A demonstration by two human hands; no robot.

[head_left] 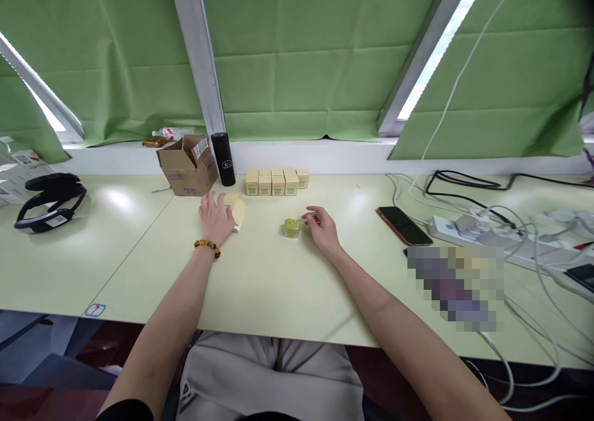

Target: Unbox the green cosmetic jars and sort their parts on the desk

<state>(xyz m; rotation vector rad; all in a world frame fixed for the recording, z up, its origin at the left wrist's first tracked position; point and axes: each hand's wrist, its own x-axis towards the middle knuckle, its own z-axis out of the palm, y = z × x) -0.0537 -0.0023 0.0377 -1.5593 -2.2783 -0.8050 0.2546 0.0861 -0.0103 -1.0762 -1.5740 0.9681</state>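
Observation:
My left hand (216, 218), with a beaded bracelet at the wrist, lies over the left side of a pale yellow opened carton or folded card (238, 209). Its fingers are spread, and part of the carton is hidden under them. Near the middle of the table stands a small clear jar with a green top (292, 227). Just to its right is my right hand (322, 229), fingers loosely bent and apart, with nothing visible in them. The fingertips are close to the jar; whether they touch it I cannot tell.
Several small yellow boxes (277, 182) stand in a row at the back. Left of them are a black tumbler (223, 159) and an open cardboard box (188, 167). A headset (51, 203) lies far left; a phone (404, 225), power strip (445, 228) and tangled cables are right.

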